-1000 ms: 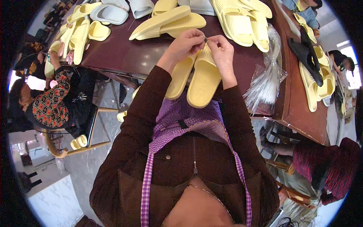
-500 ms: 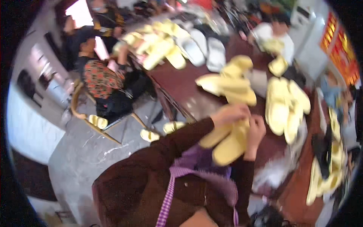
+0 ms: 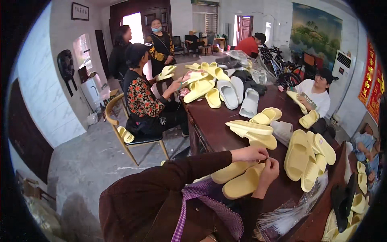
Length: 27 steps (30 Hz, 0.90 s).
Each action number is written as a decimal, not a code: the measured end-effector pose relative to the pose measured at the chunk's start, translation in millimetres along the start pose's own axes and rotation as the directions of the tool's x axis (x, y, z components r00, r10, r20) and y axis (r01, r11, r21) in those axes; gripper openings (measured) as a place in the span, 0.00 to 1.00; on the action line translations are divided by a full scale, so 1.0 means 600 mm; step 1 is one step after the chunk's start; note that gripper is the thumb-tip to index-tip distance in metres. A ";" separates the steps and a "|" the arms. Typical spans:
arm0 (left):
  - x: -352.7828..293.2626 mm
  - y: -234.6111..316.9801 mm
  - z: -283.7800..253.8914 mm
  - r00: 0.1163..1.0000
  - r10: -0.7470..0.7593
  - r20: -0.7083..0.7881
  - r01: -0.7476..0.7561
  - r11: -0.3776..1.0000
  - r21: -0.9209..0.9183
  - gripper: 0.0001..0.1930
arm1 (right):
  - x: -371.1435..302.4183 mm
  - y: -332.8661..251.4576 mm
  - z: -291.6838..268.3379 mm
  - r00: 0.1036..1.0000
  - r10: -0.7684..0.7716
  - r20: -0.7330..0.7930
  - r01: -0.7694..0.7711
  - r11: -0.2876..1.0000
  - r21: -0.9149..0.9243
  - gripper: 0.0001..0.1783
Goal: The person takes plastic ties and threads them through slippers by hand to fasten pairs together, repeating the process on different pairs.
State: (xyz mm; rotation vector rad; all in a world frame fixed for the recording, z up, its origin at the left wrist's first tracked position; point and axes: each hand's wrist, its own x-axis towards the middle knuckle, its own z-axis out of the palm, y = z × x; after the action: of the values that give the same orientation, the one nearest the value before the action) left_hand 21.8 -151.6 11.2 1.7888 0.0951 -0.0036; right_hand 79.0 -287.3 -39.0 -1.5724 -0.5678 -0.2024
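A pair of pale yellow slippers (image 3: 244, 183) lies at the table's near edge, right against my apron. Over their strap ends my left hand (image 3: 250, 153) and my right hand (image 3: 269, 174) meet, fingertips pinched together. Whatever lies between the fingers is too small to make out. Just beyond my hands more yellow slippers (image 3: 252, 131) are stacked, one on its side. To the right sits another group of yellow slippers (image 3: 300, 155). A clear plastic bag with thin white strands (image 3: 290, 209) lies near my right forearm.
Grey slippers (image 3: 228, 94) and a heap of yellow ones (image 3: 199, 88) cover the table's far end. A seated co-worker (image 3: 141, 94) handles slippers at the left; another person (image 3: 316, 94) holds one at the right. A wooden chair (image 3: 117, 117) stands left. More slippers (image 3: 358, 203) lie far right.
The view has tilted up and sharpened, showing more of the room. My hands stay close together over the same pair of slippers, still pinching.
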 end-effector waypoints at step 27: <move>-0.323 0.396 -0.123 0.455 0.873 0.175 -0.842 0.486 -0.234 0.37 | -0.016 -0.126 -0.037 0.984 -0.115 0.136 0.080 0.967 0.244 0.17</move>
State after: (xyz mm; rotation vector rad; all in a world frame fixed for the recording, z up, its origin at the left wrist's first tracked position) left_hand -159.0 -143.0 269.6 1.5150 -1.0338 0.4895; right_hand 39.9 -312.4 25.6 -1.3347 -0.7596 -0.0875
